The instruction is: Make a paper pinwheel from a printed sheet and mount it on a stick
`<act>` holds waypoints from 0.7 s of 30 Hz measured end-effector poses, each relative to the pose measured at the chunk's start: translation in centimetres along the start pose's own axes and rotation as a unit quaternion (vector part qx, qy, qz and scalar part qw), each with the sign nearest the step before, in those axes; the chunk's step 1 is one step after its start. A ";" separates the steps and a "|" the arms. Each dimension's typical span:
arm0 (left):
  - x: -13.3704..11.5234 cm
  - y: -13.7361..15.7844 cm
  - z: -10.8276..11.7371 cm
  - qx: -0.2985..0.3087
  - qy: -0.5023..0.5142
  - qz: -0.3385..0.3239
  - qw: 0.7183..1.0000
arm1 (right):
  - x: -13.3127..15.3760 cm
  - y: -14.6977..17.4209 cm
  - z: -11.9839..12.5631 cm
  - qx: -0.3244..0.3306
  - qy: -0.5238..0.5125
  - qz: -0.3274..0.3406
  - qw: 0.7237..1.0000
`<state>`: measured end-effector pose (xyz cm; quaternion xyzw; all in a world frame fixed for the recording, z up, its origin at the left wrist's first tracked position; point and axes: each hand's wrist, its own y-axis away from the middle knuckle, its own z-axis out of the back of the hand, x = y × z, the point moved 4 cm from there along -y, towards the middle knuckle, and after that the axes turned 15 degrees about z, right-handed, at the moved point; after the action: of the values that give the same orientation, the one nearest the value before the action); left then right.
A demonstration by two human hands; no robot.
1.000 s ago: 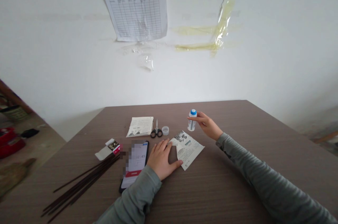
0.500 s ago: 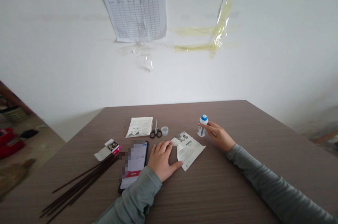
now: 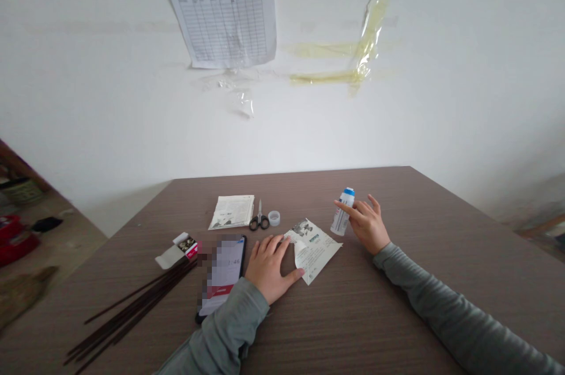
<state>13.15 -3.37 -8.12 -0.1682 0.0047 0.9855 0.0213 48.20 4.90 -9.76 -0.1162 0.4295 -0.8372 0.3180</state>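
My right hand (image 3: 369, 226) grips a small white bottle with a blue top (image 3: 342, 213), its index finger across the front and the other fingers partly raised. The bottle tilts, leaning right at the top; whether its base touches the table I cannot tell. My left hand (image 3: 270, 269) lies flat with fingers spread, thumb and fingertips at the left edge of a printed paper piece (image 3: 320, 251). That paper's left corner is folded over. Just left of this hand is a phone (image 3: 223, 281) with its screen lit.
Farther back lie a stack of folded printed paper (image 3: 232, 212), black-handled scissors (image 3: 259, 221) and a small round clear-white container (image 3: 274, 218). At the left, an open small box (image 3: 180, 250) sits by several thin dark sticks (image 3: 132, 313). A wall rises behind the table (image 3: 375, 316).
The bottle has gone from upright to tilted in my right hand, whose rear fingers have lifted. My left hand has stayed in place on the paper's edge.
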 end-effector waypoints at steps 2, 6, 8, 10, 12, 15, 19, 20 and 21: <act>0.1 -0.1 -0.2 -0.005 0.002 -0.007 1.000 | 0.1 -0.1 0.2 -0.012 -0.003 -0.020 1.000; 0.1 -0.1 -0.5 -0.027 0.014 -0.017 0.999 | 0.2 -0.1 0.6 -0.031 -0.022 -0.067 0.997; -0.1 -0.2 -0.6 -0.035 0.023 -0.016 0.999 | 0.4 -0.2 0.7 -0.038 -0.033 -0.099 0.994; -0.2 -0.2 -0.6 -0.034 0.032 -0.017 0.999 | 0.7 -0.6 0.9 -0.043 -0.059 -0.135 0.988; -0.4 -0.1 -0.6 -0.028 0.038 -0.019 0.999 | 1.2 -1.0 0.9 -0.051 -0.113 -0.169 0.978; -0.7 0.0 -0.4 -0.013 0.042 -0.024 0.999 | 2.4 -1.8 0.7 -0.054 -0.218 -0.223 0.949; -1.2 0.2 0.0 0.004 0.040 -0.021 0.999 | 4.3 -2.5 -0.3 -0.033 -0.334 -0.284 0.898; -1.4 0.3 0.1 0.007 0.039 -0.020 0.999 | 4.7 -2.7 -0.6 -0.026 -0.345 -0.283 0.894; -1.5 0.3 0.3 0.007 0.038 -0.021 0.999 | 5.1 -2.9 -0.9 -0.017 -0.354 -0.278 0.893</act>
<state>14.50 -3.77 -7.36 -0.2057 0.0092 0.9776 0.0429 42.57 3.46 -8.36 -0.5249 0.2526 -0.7876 0.2011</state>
